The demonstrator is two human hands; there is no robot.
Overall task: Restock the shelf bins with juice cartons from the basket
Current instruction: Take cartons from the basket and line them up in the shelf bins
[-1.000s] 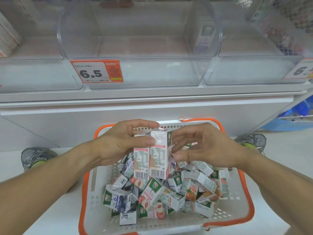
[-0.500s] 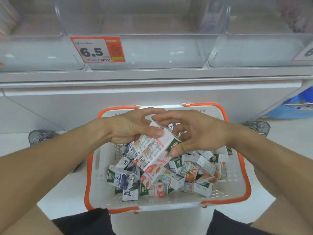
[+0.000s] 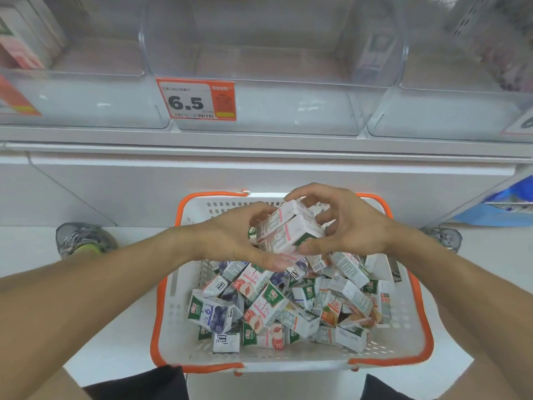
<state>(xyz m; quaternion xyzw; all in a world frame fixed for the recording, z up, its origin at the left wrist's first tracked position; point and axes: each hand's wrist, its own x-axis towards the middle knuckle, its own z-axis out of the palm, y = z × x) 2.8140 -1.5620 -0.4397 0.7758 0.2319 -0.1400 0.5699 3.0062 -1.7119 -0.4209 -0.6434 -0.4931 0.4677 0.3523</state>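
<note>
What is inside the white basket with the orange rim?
The basket holds a loose pile of small juice cartons lying at mixed angles. Both hands, left and right, hold two pink cartons above it. Lower layers and most of the floor are covered.

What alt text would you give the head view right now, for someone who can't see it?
Both hands, left hand and right hand, grip a pair of pink-and-white juice cartons tilted over a white, orange-rimmed basket heaped with mixed cartons. Above, the clear shelf bin with a 6.5 price tag looks empty.
</note>
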